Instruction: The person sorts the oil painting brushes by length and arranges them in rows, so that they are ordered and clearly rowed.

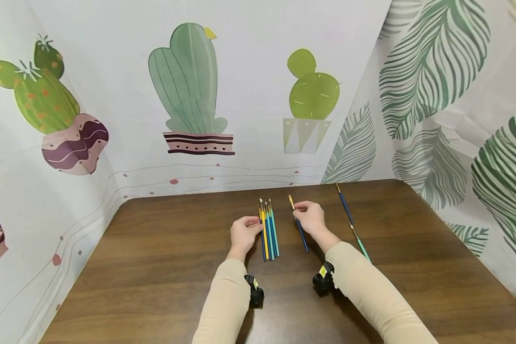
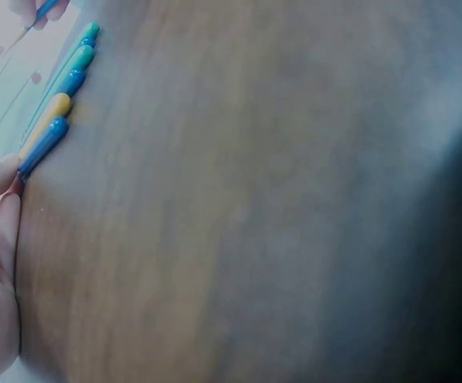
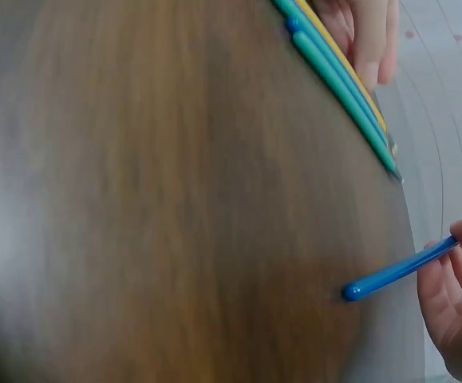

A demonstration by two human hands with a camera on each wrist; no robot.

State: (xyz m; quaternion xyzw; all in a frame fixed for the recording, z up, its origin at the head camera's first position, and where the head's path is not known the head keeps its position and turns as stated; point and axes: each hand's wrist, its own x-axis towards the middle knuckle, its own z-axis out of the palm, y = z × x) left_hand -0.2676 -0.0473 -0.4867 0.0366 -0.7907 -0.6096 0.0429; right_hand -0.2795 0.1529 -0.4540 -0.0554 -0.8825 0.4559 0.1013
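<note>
In the head view, several thin paintbrushes [image 1: 272,239] with blue, yellow and teal handles lie side by side, bristles toward the wall. My left hand [image 1: 244,235] is at the row's left edge, its thumb and fingertips pinching the outermost blue paintbrush [image 2: 45,147] near its metal collar. My right hand [image 1: 311,219] pinches another blue paintbrush [image 1: 302,235] near its bristle end. That brush slants to the right of the row, with its rounded handle end [image 3: 350,292] low over the tabletop.
Farther right, a dark blue paintbrush [image 1: 345,204] and a green-handled paintbrush [image 1: 362,246] lie nearly end to end. Everything rests on a brown wooden table [image 1: 155,267]. A printed cloth wall [image 1: 258,95] stands right behind its far edge.
</note>
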